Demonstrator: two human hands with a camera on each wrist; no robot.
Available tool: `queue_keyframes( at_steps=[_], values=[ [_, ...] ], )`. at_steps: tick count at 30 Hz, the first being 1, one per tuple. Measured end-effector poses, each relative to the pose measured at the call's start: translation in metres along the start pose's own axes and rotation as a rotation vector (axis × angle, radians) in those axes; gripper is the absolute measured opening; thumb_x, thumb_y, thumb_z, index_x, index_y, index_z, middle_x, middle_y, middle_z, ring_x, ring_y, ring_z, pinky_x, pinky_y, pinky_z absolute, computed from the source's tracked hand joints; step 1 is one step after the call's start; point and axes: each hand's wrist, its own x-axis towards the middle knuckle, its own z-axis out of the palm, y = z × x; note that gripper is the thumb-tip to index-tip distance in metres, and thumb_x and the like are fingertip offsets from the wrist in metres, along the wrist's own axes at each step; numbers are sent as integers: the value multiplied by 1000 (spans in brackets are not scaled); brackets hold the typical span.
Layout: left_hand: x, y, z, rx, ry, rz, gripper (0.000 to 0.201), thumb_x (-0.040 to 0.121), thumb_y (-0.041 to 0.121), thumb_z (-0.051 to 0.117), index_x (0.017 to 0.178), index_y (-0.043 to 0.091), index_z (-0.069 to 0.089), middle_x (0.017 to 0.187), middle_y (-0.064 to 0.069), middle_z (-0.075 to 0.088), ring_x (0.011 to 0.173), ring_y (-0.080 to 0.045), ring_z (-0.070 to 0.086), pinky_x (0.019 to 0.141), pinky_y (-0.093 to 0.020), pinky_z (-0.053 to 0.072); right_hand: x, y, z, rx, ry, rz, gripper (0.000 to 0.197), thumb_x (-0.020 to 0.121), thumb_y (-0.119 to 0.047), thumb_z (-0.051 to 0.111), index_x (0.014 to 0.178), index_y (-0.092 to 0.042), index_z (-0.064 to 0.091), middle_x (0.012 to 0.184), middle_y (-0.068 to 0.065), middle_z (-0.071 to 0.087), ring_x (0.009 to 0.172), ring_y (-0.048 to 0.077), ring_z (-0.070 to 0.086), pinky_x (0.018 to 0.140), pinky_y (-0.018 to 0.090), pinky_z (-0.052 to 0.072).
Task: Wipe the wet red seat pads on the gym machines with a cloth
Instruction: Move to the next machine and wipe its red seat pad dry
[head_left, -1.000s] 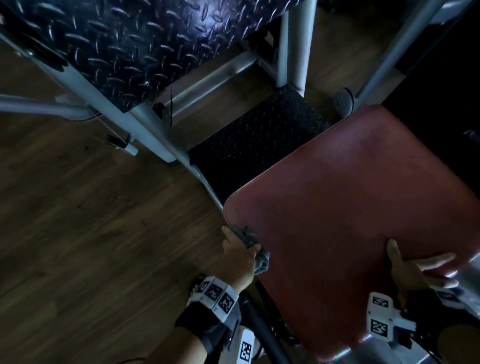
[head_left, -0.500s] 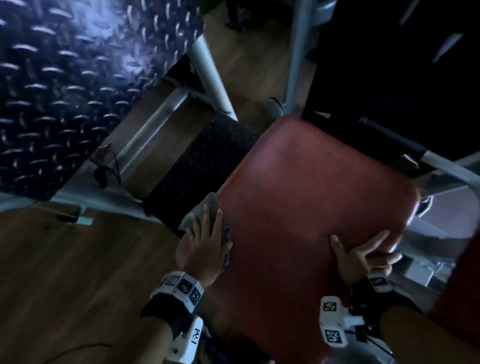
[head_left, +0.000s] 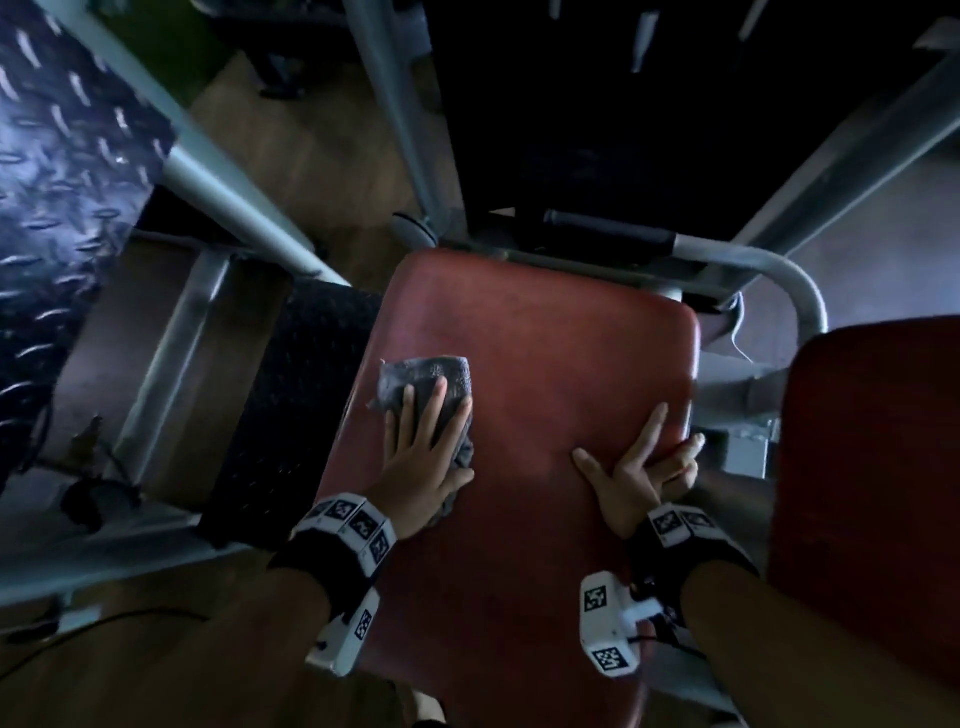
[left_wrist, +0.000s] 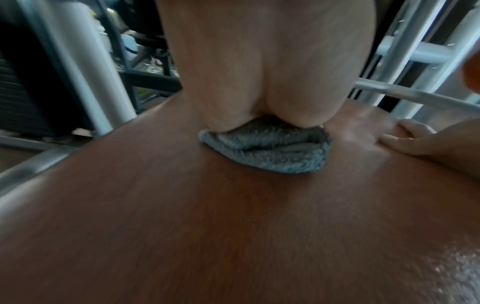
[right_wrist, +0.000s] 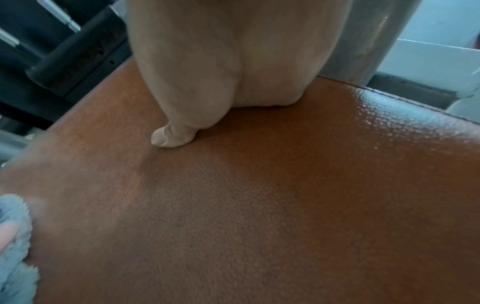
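Head view, nearest first: I see both forearms with marker-tagged wrist bands reaching onto the red seat pad (head_left: 524, 374), which fills the centre of the frame.

My left hand (head_left: 423, 441) lies palm down on a grey terry cloth (head_left: 441, 376), fingers straight and together, pressing the cloth flat against the pad. The cloth sits on the left part of the pad, near its left edge; part of it pokes out beyond the fingertips and a fold shows beside the thumb. In the left wrist view the cloth (left_wrist: 267, 152) is bunched under the heel of the palm (left_wrist: 259, 67), in full contact with the red surface (left_wrist: 207, 226).

My right hand (head_left: 641, 467) rests on the right part of the same pad, fingers spread and straight, holding nothing; the outer fingertips reach the pad's right edge. The right wrist view shows the palm (right_wrist: 228, 61) and thumb tip flat on the pad (right_wrist: 259, 205), with a glossy sheen near the right rim; whether that is water or glare I cannot tell.

The two hands are apart, bare red vinyl between them.

Right of this pad, a second red pad (head_left: 872, 493) stands just beside it. Farther: grey steel frame tubes (head_left: 769, 260), a black diamond-plate footplate (head_left: 57, 171) at far left, wood-look floor (head_left: 322, 156) beyond.
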Motion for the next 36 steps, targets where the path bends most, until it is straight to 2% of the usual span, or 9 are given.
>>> queue_keyframes(
  at_steps=[7,13,16,20,24,27,31,34,36],
  values=[
    [13,-4,1,59,13,80,81,98,50,43,153,35,-15,155,4,-40,140,-29,-40,111,-48,-24,1,0,0,37,6,12,113,75,-69,64,145,-48,-22,154,13,-33,144,38,-14,115,60,4],
    [16,-11,5,15,44,119,83,98,50,45,155,34,-12,157,4,-37,140,-27,-41,108,-47,-26,-1,0,3,17,68,14,112,73,-71,64,144,-52,-20,157,14,-25,145,40,-7,115,60,7],
    [17,-13,8,-5,52,133,83,98,52,45,155,34,-13,158,2,-35,140,-27,-41,110,-49,-24,-9,2,5,9,124,-1,107,73,-72,64,143,-57,-15,159,8,-18,144,40,4,114,61,15],
    [18,-16,10,-56,93,156,83,97,51,48,157,33,-6,160,3,-30,143,-29,-36,112,-50,-23,-23,16,5,79,177,-56,94,72,-68,65,142,-63,3,161,3,-6,138,40,32,111,59,30],
    [18,-17,12,-135,122,172,80,95,51,52,157,33,4,162,5,-24,145,-25,-33,114,-49,-21,-54,33,11,34,168,-34,89,84,-47,69,152,-44,12,163,6,-2,144,39,19,113,52,23],
    [11,-25,4,-257,116,235,86,83,66,48,155,32,17,165,8,-13,147,-18,-28,117,-47,-18,-81,49,19,8,124,-45,93,84,-41,70,155,-36,10,162,7,-8,148,33,6,117,48,13],
    [-7,-52,-7,-294,133,309,90,79,69,43,156,27,22,165,11,1,152,-13,-5,121,-54,8,-101,70,23,46,84,-78,98,84,-36,73,156,-28,6,163,9,-10,149,32,5,120,48,17],
    [-16,-60,0,-47,173,306,96,78,76,24,159,24,11,164,7,-8,148,-13,-16,123,-44,-2,-112,74,21,56,71,-111,96,87,-33,71,156,-22,5,163,9,-8,150,28,6,119,40,16],
    [-18,-52,5,-2,166,277,91,87,72,29,158,21,5,163,4,-13,148,-18,-21,121,-40,-7,-116,77,19,63,47,-114,95,89,-32,69,156,-22,3,163,6,-9,150,26,8,119,40,18]
  ],
)
